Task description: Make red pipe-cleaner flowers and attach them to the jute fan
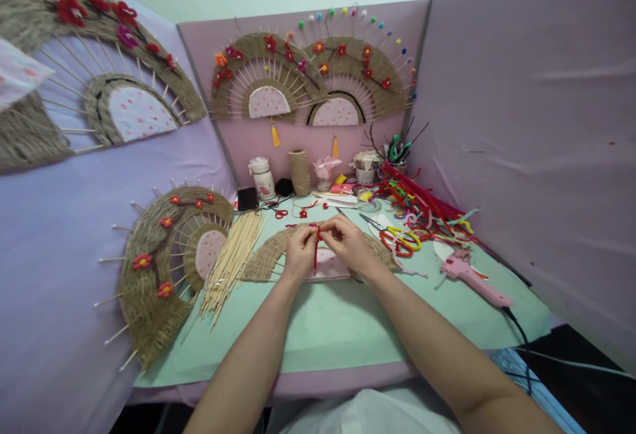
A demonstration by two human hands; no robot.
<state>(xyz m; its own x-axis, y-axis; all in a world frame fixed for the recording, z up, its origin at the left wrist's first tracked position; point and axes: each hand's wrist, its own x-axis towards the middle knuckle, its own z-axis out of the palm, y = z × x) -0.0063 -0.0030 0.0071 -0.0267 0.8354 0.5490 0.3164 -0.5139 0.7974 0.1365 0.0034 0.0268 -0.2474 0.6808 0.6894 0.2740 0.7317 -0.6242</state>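
Observation:
Between my two hands is a red pipe cleaner (315,258), its loose end hanging down and its upper part bunched at my fingertips. My left hand (301,253) pinches it from the left, while my right hand (346,242) pinches it from the right, with the fingertips nearly meeting. Beneath them a twine-wrapped fan (268,254) lies flat on the table, its dotted pink-white centre partly covered by my hands. Small red and purple flowers show along its upper edge. The exact shape at my fingertips is too small to make out.
A bundle of thin sticks (233,258) lies left. Orange- and yellow-handled scissors (405,240) and a corded pink glue gun (474,280) lie right, near piled pipe cleaners (422,199). A twine roll (299,172) and white bottle (262,177) stand behind. Finished fans (163,268) hang on the partitions.

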